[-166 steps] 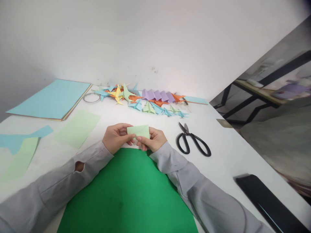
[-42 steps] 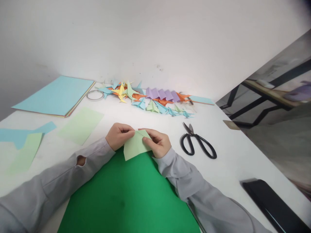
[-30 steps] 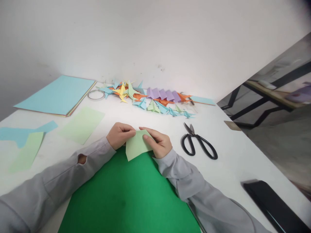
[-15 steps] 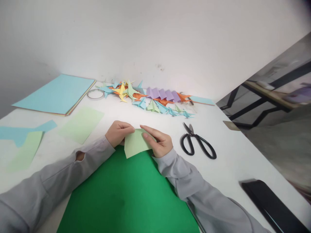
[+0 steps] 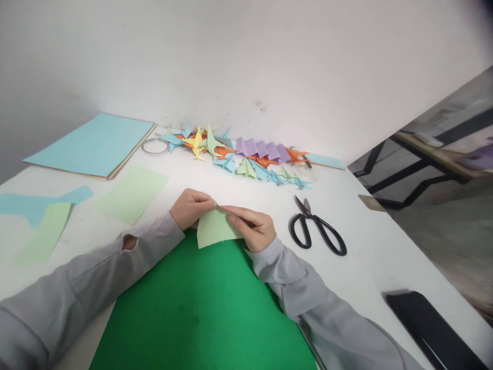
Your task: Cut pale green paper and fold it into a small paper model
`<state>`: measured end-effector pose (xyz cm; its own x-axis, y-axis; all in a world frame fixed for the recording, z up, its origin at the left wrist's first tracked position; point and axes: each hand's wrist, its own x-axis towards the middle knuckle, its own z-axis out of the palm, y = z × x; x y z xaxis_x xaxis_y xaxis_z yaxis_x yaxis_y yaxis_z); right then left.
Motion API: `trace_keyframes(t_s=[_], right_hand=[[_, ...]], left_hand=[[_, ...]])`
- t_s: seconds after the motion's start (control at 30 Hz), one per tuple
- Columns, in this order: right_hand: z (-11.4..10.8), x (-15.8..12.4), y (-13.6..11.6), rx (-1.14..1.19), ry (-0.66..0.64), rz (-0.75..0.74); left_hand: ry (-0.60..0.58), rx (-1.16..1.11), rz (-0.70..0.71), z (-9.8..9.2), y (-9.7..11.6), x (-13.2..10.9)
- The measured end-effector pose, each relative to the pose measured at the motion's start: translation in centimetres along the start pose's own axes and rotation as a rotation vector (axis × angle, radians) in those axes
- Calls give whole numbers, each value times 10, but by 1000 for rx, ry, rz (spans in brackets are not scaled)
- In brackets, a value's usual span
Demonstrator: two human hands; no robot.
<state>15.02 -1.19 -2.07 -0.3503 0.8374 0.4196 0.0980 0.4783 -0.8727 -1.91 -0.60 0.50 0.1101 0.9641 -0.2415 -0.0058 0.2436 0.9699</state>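
A small piece of light green paper (image 5: 215, 229) is held between both hands, above the far end of a green mat (image 5: 204, 308). My left hand (image 5: 192, 208) pinches its upper left edge, thumb on top. On the right side, my right hand (image 5: 254, 226) grips the paper with the thumb over its near face and the index finger along the top edge. The two hands' fingertips almost meet at the top. Fingers behind the paper are hidden.
Black-handled scissors (image 5: 316, 223) lie right of my hands, a black phone-like object (image 5: 431, 329) nearer. Folded paper cranes (image 5: 208, 144) and pleated purple paper (image 5: 262, 149) line the wall. Left are a paper stack (image 5: 92, 144), a ring (image 5: 155, 147), a green sheet (image 5: 133, 195) and blue scraps (image 5: 34, 205).
My right index finger has come down along the paper's top edge towards my left thumb, and the paper's upper edge is bent over. The view has shifted slightly.
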Motion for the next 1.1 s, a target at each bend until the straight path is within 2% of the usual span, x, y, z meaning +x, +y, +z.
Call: trace_keyframes(t_s=[0.27,0.5,0.77,1.1], right_hand=[[-3,1,-4,42,-43,46],[5,1,-4,99,36,150],[10,2,5,365,67,302],[10,3,9,313,77,362]], left_hand=[[7,-11,30,-1,-3,2],[23,4,28,-1,-3,0],[8,39,30,0,-2,0],[10,78,59,-1,-5,1]])
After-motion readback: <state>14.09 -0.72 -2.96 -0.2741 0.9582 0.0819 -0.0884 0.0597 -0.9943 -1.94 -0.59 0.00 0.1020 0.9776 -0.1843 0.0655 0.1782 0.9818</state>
